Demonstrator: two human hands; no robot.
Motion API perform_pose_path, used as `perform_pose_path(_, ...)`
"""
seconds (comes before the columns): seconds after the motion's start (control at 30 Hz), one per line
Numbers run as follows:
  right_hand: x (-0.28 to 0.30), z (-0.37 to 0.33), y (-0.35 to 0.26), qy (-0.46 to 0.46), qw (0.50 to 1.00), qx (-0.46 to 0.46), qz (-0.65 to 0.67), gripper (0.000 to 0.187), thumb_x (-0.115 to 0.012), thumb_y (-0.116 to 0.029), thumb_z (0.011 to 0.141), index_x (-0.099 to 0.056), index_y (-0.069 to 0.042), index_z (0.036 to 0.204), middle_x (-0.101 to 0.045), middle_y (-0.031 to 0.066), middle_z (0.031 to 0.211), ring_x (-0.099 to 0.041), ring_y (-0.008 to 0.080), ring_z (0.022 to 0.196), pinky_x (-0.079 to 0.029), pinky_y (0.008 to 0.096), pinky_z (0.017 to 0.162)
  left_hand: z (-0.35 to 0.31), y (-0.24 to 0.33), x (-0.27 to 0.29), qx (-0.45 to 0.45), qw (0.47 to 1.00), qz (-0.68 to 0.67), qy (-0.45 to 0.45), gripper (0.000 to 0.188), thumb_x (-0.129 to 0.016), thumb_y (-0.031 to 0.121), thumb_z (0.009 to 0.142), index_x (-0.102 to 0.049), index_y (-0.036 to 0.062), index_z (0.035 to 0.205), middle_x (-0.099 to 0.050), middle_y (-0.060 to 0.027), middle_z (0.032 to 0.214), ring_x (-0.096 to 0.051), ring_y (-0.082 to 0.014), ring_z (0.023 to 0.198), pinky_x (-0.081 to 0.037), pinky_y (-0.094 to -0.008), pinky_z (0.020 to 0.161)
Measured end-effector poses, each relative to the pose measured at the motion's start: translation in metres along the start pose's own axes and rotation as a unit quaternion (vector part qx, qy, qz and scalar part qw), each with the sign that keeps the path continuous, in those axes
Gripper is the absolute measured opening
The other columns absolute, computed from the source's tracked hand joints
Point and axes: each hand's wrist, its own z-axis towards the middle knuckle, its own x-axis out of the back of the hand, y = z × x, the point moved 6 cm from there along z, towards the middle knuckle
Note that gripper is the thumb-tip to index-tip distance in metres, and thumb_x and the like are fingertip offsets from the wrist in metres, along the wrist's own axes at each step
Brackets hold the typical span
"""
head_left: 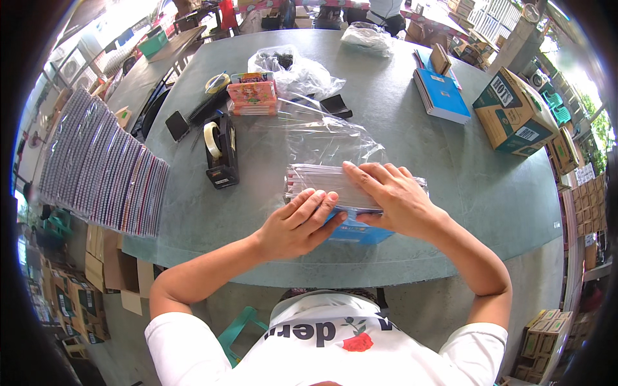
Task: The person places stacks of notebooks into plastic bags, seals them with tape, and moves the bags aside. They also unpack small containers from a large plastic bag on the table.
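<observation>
In front of me on the table is a stack of notebooks [360, 233] with a blue cover on the side nearest me and pale page edges above. Clear plastic wrapping [328, 138] covers it, and its loose end spreads away toward the far side. My left hand [299, 225] grips the stack's left part, its fingers together on the upper edge and its thumb by the blue cover. Over the right part, my right hand [396, 201] has its fingers stretched across the top and its thumb low on the front. The undersides of both hands are hidden.
A black tape dispenser [222, 154] stands left of the wrapping, near pink boxed packs [252, 96]. A tall pile of spiral notebooks [100, 164] rises at the left edge. Blue notebooks [441, 96] and a cardboard box [515, 112] sit at the right.
</observation>
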Motion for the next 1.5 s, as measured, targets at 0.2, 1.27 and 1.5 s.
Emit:
perform_pose_path(0.2,-0.004,-0.002,0.003,-0.042,0.999,-0.015,-0.006,0.087,-0.075,-0.025,0.068,-0.027,-0.014,0.14,-0.046,0.0109,0.123,-0.046,0.0292,0.108,-0.036,0.041,0.093,-0.104,-0.124,0.004,0.41,0.886,-0.155,0.153,0.027,-0.059,0.023,0.085,-0.06,0.0102,0.108,-0.058,-0.0074,0.108,-0.051,-0.0203,0.1,-0.045,-0.0356,0.082)
perform_pose_path(1.27,-0.002,-0.003,-0.009,-0.021,0.999,0.038,0.011,0.087,-0.073,-0.017,0.067,-0.026,-0.008,0.14,-0.046,0.0154,0.119,-0.047,0.033,0.106,-0.036,0.0424,0.093,-0.03,0.036,-0.038,0.637,0.684,-0.355,0.024,0.031,-0.069,0.029,0.08,-0.061,0.0041,0.062,-0.055,-0.0068,0.052,-0.052,-0.0113,0.045,-0.041,-0.0293,0.044)
perform_pose_path(1.5,0.006,-0.003,0.002,-0.036,0.999,-0.006,0.027,0.088,-0.076,-0.023,0.065,-0.03,-0.01,0.139,-0.047,0.0143,0.123,-0.047,0.0307,0.111,-0.038,0.0405,0.095,-0.116,0.011,-0.038,0.633,0.739,-0.23,-0.011,0.034,-0.075,0.025,0.074,-0.055,0.0039,0.056,-0.049,-0.0011,0.05,-0.043,-0.0072,0.049,-0.036,-0.0279,0.045)
